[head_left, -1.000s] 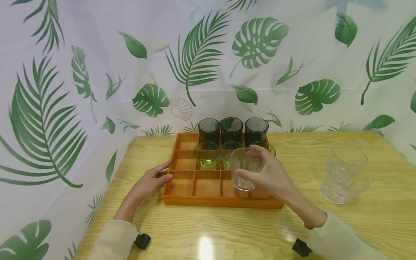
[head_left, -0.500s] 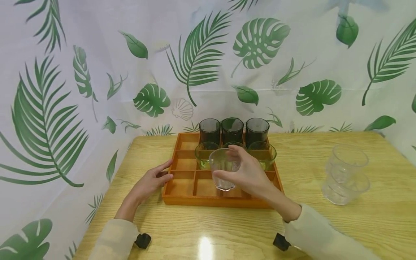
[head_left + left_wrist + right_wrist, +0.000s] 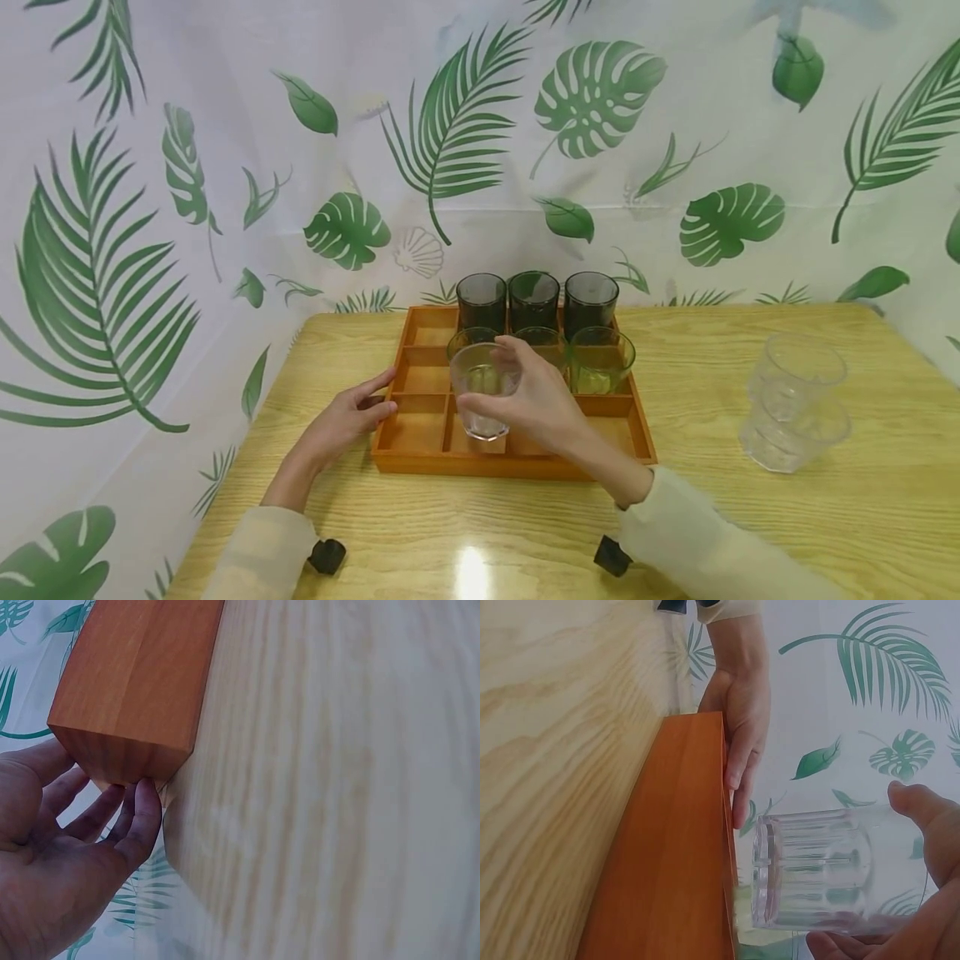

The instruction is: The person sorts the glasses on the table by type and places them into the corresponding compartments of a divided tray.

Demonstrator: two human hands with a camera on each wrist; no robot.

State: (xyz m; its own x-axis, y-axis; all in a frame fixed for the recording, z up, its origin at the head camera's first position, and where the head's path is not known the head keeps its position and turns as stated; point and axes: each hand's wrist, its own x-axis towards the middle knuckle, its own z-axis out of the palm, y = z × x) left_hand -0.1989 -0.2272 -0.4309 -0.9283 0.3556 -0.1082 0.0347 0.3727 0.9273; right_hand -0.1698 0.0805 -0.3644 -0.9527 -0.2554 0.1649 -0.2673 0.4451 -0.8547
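My right hand (image 3: 543, 408) holds a clear drinking glass (image 3: 480, 379) by its sides, between thumb and fingers. The glass is upright over the front row of the wooden compartment tray (image 3: 517, 467), around the second compartment from the left. In the right wrist view the clear glass (image 3: 814, 870) appears sideways, its base apart from the tray wall (image 3: 660, 847). My left hand (image 3: 337, 429) touches the tray's left side with its fingertips; in the left wrist view those fingers (image 3: 146, 817) rest against the end wall. Green glasses (image 3: 602, 371) fill the middle row, partly hidden by my right hand.
Three dark glasses (image 3: 482, 304) stand in the tray's back row. Two more clear glasses (image 3: 795, 429) stand close together on the table (image 3: 720, 392) at the right. A leaf-patterned cloth (image 3: 480, 150) rises behind the table and at its left.
My right hand has carried the clear glass leftward along the front row, uncovering the right-hand green glass. My left hand stays at the tray's left side.
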